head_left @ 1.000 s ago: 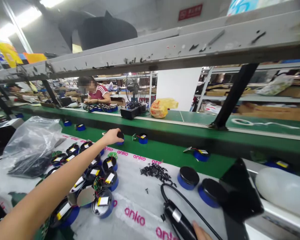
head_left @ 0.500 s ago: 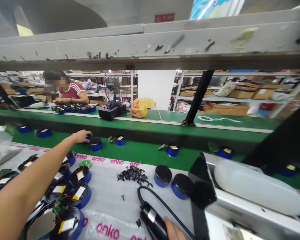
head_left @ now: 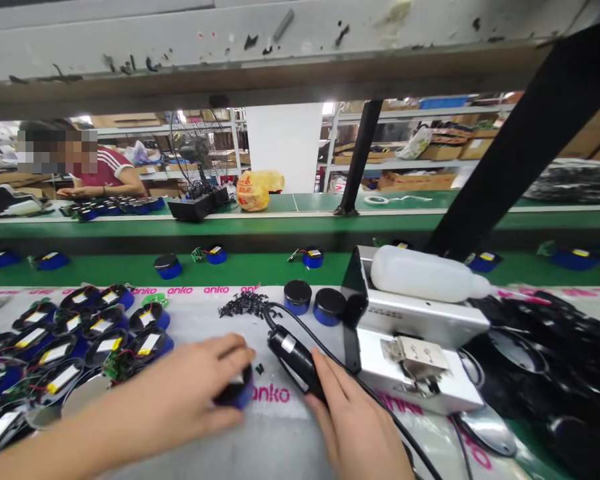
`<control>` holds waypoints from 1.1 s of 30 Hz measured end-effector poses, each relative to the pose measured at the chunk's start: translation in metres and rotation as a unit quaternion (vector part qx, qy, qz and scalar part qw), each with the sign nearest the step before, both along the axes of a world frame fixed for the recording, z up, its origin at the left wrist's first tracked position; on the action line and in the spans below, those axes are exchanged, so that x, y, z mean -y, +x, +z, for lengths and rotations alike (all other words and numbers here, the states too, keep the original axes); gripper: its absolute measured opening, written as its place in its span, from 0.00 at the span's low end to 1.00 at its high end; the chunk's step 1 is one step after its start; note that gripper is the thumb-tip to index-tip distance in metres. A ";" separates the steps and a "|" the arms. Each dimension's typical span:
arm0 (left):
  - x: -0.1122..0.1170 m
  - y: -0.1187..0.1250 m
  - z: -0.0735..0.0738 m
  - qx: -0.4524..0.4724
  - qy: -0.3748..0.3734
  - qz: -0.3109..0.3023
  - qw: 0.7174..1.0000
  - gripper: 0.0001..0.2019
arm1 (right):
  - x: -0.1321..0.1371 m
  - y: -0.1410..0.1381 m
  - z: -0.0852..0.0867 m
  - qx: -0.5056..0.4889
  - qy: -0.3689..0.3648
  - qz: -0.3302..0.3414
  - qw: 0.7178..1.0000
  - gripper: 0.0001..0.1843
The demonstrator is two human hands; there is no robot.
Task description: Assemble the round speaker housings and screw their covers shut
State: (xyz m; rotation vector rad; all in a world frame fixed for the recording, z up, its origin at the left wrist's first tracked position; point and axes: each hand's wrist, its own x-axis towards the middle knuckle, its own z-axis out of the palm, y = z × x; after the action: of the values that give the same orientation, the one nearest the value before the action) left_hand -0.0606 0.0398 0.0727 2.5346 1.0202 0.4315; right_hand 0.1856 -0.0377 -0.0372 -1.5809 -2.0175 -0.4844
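My left hand (head_left: 200,380) is closed around a round blue-and-black housing (head_left: 243,395) just above the mat, and its fingers hide most of it. In my right hand (head_left: 355,413) lies a black corded electric screwdriver (head_left: 294,357), its cord looping at the far end. Beyond the screwdriver is a heap of small black pieces (head_left: 243,305), too small to name for sure, with a couple loose near my left fingers. To the left, many open blue housings (head_left: 147,343) show white battery packs, red wires and green circuit boards.
Two black-topped housings (head_left: 297,297) stand beside a silver metal machine (head_left: 420,360), on which a white plastic bottle (head_left: 420,272) lies. Behind, a green conveyor belt (head_left: 250,267) carries spaced-out housings. A co-worker (head_left: 103,170) sits across. Black parts (head_left: 545,360) are piled at right.
My left hand has drawn back from the belt to the mat with a housing in it. More of my right hand now shows on the screwdriver. The view has tilted down and right.
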 end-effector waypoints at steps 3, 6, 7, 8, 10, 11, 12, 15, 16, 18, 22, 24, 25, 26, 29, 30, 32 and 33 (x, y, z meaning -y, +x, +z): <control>0.031 0.035 -0.035 -0.138 -0.031 -0.081 0.987 0.29 | 0.000 -0.003 0.002 -0.010 -0.001 0.000 1.000 0.20; 0.027 0.034 -0.043 -0.113 -0.024 -0.056 0.992 0.34 | 0.002 -0.003 0.006 -0.024 -0.007 0.009 1.000 0.19; 0.021 0.027 -0.042 -0.095 -0.012 -0.016 0.995 0.28 | 0.004 -0.003 0.010 -0.032 -0.009 0.018 0.999 0.20; 0.013 0.019 -0.039 -0.082 0.005 0.034 0.996 0.22 | 0.006 -0.003 0.015 -0.040 -0.010 0.031 0.999 0.20; -0.004 0.003 -0.036 -0.080 0.036 0.127 0.988 0.18 | 0.013 -0.006 0.029 -0.056 -0.006 0.073 0.996 0.20; -0.011 -0.003 -0.036 -0.089 0.043 0.153 0.983 0.18 | 0.016 -0.010 0.036 -0.070 -0.004 0.100 0.993 0.20; -0.018 -0.006 -0.036 -0.101 0.044 0.167 0.980 0.16 | 0.018 -0.017 0.044 -0.087 -0.007 0.129 0.988 0.20; -0.032 -0.005 -0.042 -0.139 0.044 0.207 0.968 0.11 | 0.019 -0.047 0.059 -0.117 -0.046 0.171 0.977 0.19; -0.036 -0.002 -0.044 -0.149 0.045 0.220 0.963 0.09 | 0.017 -0.060 0.060 -0.116 -0.064 0.163 0.978 0.18; -0.044 0.007 -0.048 -0.166 0.047 0.241 0.955 0.12 | 0.009 -0.083 0.056 -0.105 -0.088 0.126 0.982 0.22; -0.058 0.020 -0.055 -0.186 0.047 0.262 0.946 0.15 | -0.010 -0.109 0.040 -0.123 -0.113 0.069 0.984 0.18; -0.060 0.022 -0.058 -0.185 0.044 0.263 0.946 0.15 | -0.012 -0.109 0.036 -0.148 -0.119 0.075 0.979 0.05; -0.060 0.021 -0.060 -0.179 0.043 0.262 0.947 0.15 | -0.011 -0.107 0.037 -0.167 -0.120 0.083 0.975 0.06; -0.060 0.021 -0.061 -0.168 0.041 0.262 0.949 0.15 | -0.009 -0.103 0.038 -0.189 -0.119 0.090 0.971 0.08; -0.060 0.019 -0.067 -0.117 0.032 0.266 0.956 0.15 | -0.004 -0.091 0.046 -0.258 -0.110 0.096 0.955 0.11; -0.060 0.018 -0.068 -0.093 0.027 0.267 0.959 0.15 | -0.003 -0.086 0.048 -0.278 -0.107 0.092 0.950 0.12; -0.059 0.018 -0.067 -0.035 0.013 0.267 0.963 0.14 | -0.002 -0.079 0.050 -0.311 -0.103 0.081 0.941 0.13; -0.057 0.018 -0.066 -0.002 0.003 0.266 0.964 0.13 | -0.003 -0.075 0.049 -0.325 -0.105 0.076 0.937 0.13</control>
State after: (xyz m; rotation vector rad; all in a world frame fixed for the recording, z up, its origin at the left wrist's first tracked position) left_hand -0.0424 0.0973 0.0071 2.2374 1.7041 0.5701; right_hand 0.1102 -0.0349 0.0121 -1.4317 -1.6793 0.2994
